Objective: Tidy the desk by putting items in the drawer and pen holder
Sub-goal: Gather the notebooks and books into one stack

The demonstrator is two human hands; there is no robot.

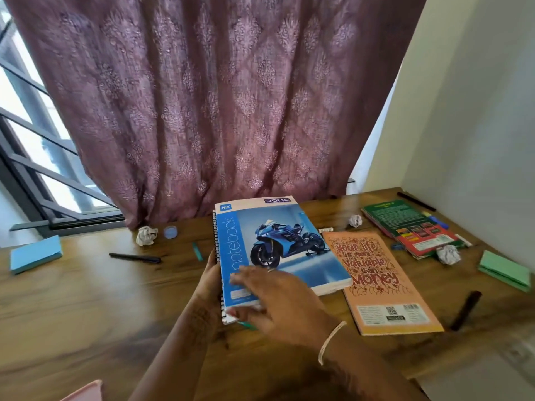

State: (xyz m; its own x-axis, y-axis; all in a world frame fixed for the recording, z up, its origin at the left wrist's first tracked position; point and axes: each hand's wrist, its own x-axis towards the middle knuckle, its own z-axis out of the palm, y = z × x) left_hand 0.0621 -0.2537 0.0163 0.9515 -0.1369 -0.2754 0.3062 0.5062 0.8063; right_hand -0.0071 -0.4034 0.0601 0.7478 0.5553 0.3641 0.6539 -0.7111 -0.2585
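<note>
In the middle, the left hand (209, 280) grips the blue notebook (278, 241) by its spiral edge. The right hand (283, 305) lies on the cover, fingers (246, 277) straight.

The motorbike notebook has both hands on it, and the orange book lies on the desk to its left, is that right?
Not quite. The head view shows the orange book on the desk to the right of the notebook, not its left. The rest holds: the left hand holds its spiral side and the right hand lies on its cover.
</note>
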